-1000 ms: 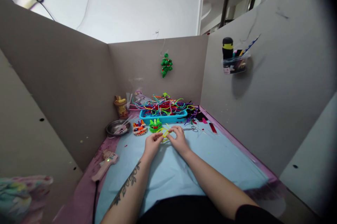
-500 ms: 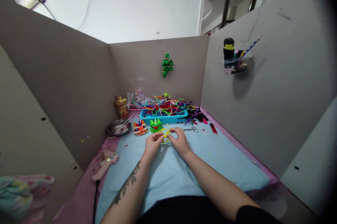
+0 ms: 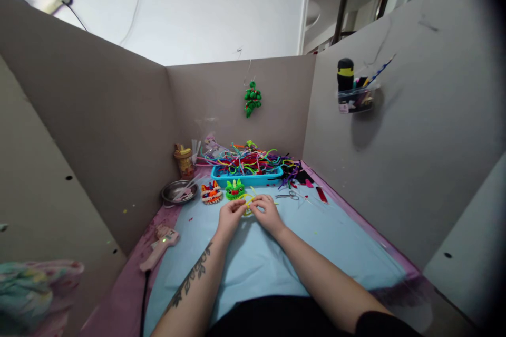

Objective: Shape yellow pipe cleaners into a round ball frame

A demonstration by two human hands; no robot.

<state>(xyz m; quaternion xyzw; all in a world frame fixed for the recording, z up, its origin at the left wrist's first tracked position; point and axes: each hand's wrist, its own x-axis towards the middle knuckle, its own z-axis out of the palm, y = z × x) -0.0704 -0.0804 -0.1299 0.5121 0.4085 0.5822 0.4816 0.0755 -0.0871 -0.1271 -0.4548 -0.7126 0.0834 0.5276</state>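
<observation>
A looped yellow pipe cleaner (image 3: 248,213) is held between both hands over the blue cloth (image 3: 253,268). My left hand (image 3: 230,217) pinches its left side, thumb and fingers together. On the other side my right hand (image 3: 266,211) grips it with closed fingertips, and a yellow end pokes out past the knuckles. Just behind the hands sits a green fuzzy animal head (image 3: 235,190) with eyes and ears. An orange and cream one (image 3: 211,193) stands left of it. Scissors (image 3: 290,196) lie to the right of my right hand.
At the back, a blue tray (image 3: 247,180) overflows with colourful pipe cleaners (image 3: 253,160). A metal bowl (image 3: 179,192) and a pink glue gun (image 3: 160,250) with a cord lie left. Grey partitions (image 3: 237,115) enclose the table; a green ornament (image 3: 252,98) hangs behind.
My right hand has shifted slightly on the yellow pipe cleaner, its fingers now lying more across it, and a yellow end shows at its right. The view has moved a little.
</observation>
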